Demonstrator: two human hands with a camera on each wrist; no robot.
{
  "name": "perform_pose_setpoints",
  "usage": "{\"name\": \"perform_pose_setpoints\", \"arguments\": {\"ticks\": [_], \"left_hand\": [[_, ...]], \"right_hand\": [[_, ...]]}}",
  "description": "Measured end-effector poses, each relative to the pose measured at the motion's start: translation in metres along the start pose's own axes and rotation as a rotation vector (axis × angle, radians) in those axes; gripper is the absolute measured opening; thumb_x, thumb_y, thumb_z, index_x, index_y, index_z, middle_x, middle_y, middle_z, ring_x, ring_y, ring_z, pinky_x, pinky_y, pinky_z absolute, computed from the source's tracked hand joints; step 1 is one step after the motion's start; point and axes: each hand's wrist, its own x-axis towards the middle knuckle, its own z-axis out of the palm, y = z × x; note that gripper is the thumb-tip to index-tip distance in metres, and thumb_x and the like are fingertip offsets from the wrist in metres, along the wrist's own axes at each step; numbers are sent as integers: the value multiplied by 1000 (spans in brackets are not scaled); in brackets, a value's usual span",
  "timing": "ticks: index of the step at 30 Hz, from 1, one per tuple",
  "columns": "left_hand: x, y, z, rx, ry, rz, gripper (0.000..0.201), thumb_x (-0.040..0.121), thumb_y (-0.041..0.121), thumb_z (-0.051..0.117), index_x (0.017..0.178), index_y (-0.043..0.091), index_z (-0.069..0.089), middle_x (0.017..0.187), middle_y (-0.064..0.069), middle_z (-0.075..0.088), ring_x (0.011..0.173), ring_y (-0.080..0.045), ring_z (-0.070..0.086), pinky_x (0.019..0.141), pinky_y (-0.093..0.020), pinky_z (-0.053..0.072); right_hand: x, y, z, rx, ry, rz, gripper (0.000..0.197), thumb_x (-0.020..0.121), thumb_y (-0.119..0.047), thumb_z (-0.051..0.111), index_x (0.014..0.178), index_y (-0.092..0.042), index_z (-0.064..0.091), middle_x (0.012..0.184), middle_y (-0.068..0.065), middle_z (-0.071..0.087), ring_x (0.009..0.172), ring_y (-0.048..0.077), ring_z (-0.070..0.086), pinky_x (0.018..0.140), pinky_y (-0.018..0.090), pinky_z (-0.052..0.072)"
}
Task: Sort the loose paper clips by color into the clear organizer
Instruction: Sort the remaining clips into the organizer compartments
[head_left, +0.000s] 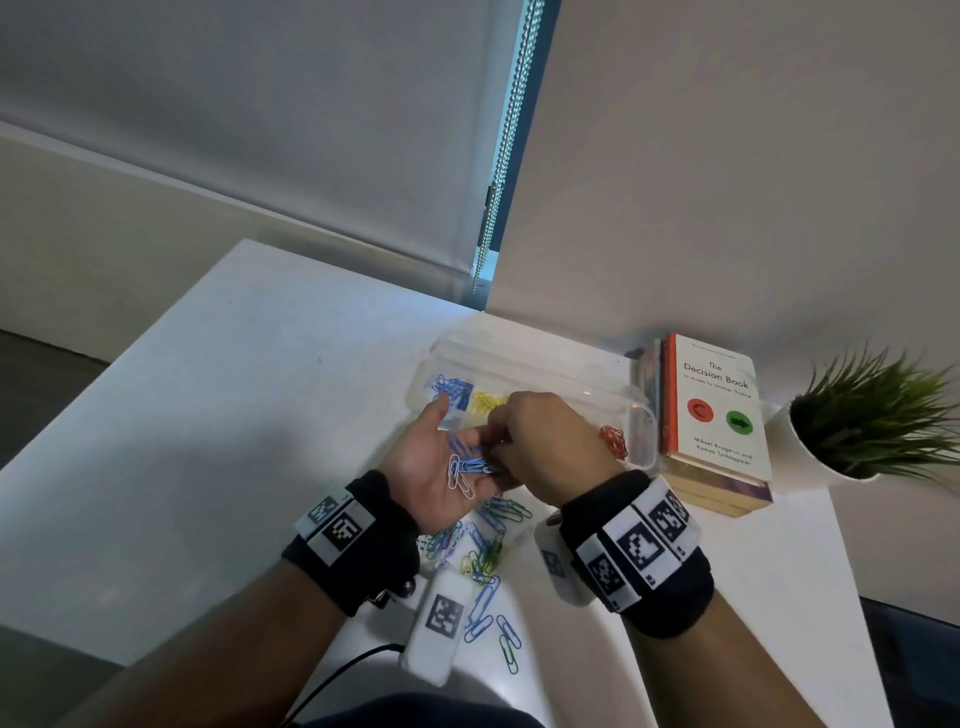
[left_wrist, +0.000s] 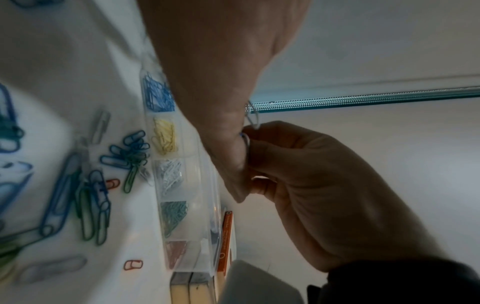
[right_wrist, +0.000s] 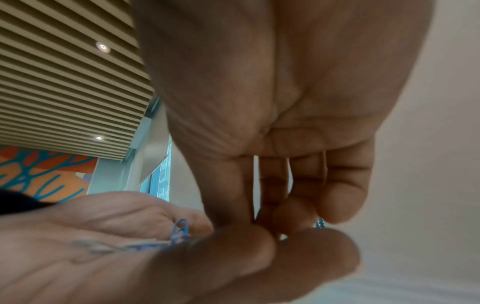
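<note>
Books (head_left: 714, 415) and plant (head_left: 872, 415) right of organizer (head_left: 636, 415), loose clips (head_left: 488, 561) on bench (head_left: 208, 415), left hand (head_left: 441, 467) spread palm-up cradling clips, right hand (head_left: 550, 447) grip pinching among them

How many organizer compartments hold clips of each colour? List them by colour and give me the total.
blue clips: 1 compartment
yellow clips: 1 compartment
white clips: 1 compartment
green clips: 1 compartment
red clips: 1 compartment
Total: 5 filled compartments in the clear organizer
</note>
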Motion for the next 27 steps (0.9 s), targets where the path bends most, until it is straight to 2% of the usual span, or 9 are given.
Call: {"name": "perform_pose_setpoints", "arguments": {"ticks": [4,7,9,12,16,18,21,24,27], "left_hand": [[-1,4,1,-20,3,27,84,96,61,23,113,-10,64,109,-29,64,93,-38,68,82,-51,56],[-1,6,4,3,29,57,84,97,60,19,97,-4,73,101,-24,68,88,-34,70,78,-47,58],[-1,5,8,24,71,57,81,99,59,19,93,2,76,98,-19,70,85,-30,71,71,-41,59],[-1,2,11,79,137,54,70,99,60,21,112,7,65,103,-13,70,88,-26,70,74,-37,53],[-4,1,11,103,140,73,67,100,58,19,116,8,61,106,-16,72,93,-27,70,78,-37,53],[-5,2,10,75,110,83,67,100,57,18,115,7,61,102,-17,72,88,-27,72,71,-35,58],[-7,4,8,46,76,94,69,100,56,18,110,3,61,97,-22,71,84,-31,72,68,-39,60],[-9,10,-1,42,61,89,79,98,61,20,117,-6,58,112,-30,65,95,-40,69,82,-47,57],[-11,18,-13,-18,78,81,84,97,63,23,119,-12,54,120,-33,60,99,-49,65,83,-54,54]], "right_hand": [[0,5,-8,116,46,18,9,84,-17,59,86,-18,68,87,2,65,83,21,59,72,31,48],[-3,-2,-13,277,128,11,5,85,-18,61,83,-20,65,79,-5,65,76,14,57,64,24,42],[-4,-12,-11,317,89,-6,7,85,-17,62,87,-23,66,79,-6,64,75,12,58,62,20,42],[0,-21,-3,253,31,-21,16,86,-15,60,97,-22,68,89,-1,70,81,17,63,70,27,50],[3,-24,0,194,50,-54,11,82,-12,58,85,-22,62,85,2,66,77,22,58,67,33,50],[5,-24,0,209,48,-65,10,82,-13,61,82,-22,62,82,1,64,75,21,55,67,33,48],[9,-19,-5,393,59,-29,11,79,-16,69,75,-24,62,78,-2,66,71,16,59,70,30,50],[19,-12,-13,541,145,12,16,77,-12,71,70,-23,62,74,-1,68,68,14,62,68,27,49],[40,-4,-18,582,242,63,23,75,-9,72,64,-22,58,65,-6,61,60,12,53,64,26,45]]}}
